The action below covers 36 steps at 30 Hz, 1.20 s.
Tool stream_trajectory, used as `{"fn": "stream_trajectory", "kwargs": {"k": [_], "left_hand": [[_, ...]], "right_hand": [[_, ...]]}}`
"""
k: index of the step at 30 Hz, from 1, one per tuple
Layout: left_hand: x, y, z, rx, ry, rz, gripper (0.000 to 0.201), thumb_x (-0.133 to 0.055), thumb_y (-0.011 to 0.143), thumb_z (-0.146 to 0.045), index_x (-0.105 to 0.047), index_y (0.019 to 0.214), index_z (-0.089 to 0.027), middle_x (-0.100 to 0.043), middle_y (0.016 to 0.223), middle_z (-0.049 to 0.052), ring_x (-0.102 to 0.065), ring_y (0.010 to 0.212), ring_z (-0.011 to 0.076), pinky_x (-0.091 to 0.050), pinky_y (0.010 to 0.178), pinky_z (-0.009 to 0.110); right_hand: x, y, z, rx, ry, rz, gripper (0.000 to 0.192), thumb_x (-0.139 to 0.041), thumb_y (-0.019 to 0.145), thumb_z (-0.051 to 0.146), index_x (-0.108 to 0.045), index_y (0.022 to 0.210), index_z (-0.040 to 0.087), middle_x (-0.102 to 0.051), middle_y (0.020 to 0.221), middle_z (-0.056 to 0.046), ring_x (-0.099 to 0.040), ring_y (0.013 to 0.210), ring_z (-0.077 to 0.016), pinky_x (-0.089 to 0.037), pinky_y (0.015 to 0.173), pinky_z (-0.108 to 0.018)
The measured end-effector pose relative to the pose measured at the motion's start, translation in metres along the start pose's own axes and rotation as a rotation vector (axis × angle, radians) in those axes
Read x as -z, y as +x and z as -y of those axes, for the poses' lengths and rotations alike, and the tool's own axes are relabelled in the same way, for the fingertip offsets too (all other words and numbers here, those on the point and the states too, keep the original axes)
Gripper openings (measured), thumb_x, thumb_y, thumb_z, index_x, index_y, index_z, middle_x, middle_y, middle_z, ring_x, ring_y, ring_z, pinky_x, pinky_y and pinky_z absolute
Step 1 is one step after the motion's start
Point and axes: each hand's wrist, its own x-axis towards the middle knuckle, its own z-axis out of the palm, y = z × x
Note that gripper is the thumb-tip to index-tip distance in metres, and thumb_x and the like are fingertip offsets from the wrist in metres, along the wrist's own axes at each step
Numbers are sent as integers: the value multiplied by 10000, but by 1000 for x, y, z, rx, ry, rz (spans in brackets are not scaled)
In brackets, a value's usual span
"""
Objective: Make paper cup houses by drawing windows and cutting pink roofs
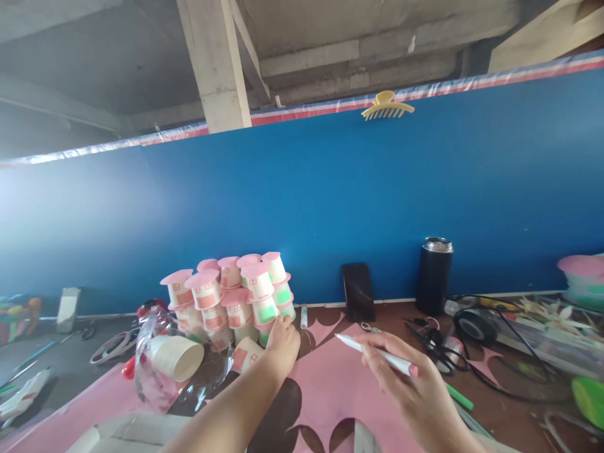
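My left hand (284, 343) reaches to the right end of a stack of paper cups (212, 318). Its fingers are curled around a lower paper cup (264, 333), partly hidden by the hand. The cups stand upside down with pink paper discs between and on top of them; some carry red window drawings, others green patches. A tipped cup (246, 353) lies beside my left wrist. In my right hand (401, 377) is a white marker (377, 354) with a pink end, held like a pen above a pink sheet (325, 384) with round cut-outs.
A dark phone (358, 292) and a black flask (435, 277) stand against the blue partition (330, 201). Cables (495, 384) and clutter lie at right. Nested cups (177, 357) in a plastic bag lie at left. A yellow hair claw (387, 107) grips the partition's top.
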Motion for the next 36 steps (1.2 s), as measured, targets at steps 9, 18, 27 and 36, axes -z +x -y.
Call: {"fn": "stream_trajectory", "kwargs": {"k": [9, 18, 27, 36], "left_hand": [[3, -7, -1, 99, -250, -49, 193, -569, 729, -72, -691, 615, -169, -679, 739, 171, -565, 953, 349, -295, 922, 468], [14, -45, -28, 402, -985, -31, 270, -542, 788, -230, -652, 1032, -195, -720, 873, 57, -642, 723, 172, -457, 638, 264], [-9, -68, -45, 795, -2166, -152, 351, -854, 575, -352, -665, 790, -149, -730, 817, 59, -639, 612, 91, -453, 567, 181], [-6, -74, -42, 715, -2381, -60, 214, -823, 648, -218, -679, 780, -129, -737, 813, 86, -667, 650, 108, -492, 598, 193]], "right_hand": [[-8, 0, 3, 9, 30, -13, 275, -502, 897, 400, -702, 961, 221, -632, 671, -4, -575, 587, -141, -449, 499, -202], [-20, -3, -1, -55, 156, -75, 263, -522, 879, 409, -693, 844, 212, -683, 718, -28, -615, 643, -157, -473, 532, -190], [-39, -15, -20, -119, 199, -21, 312, -506, 863, 493, -575, 770, 204, -576, 650, -1, -555, 586, -146, -474, 576, -221], [-50, -21, -33, -140, 106, -14, 314, -469, 869, 478, -577, 740, 212, -529, 585, 22, -489, 517, -124, -408, 477, -196]]}}
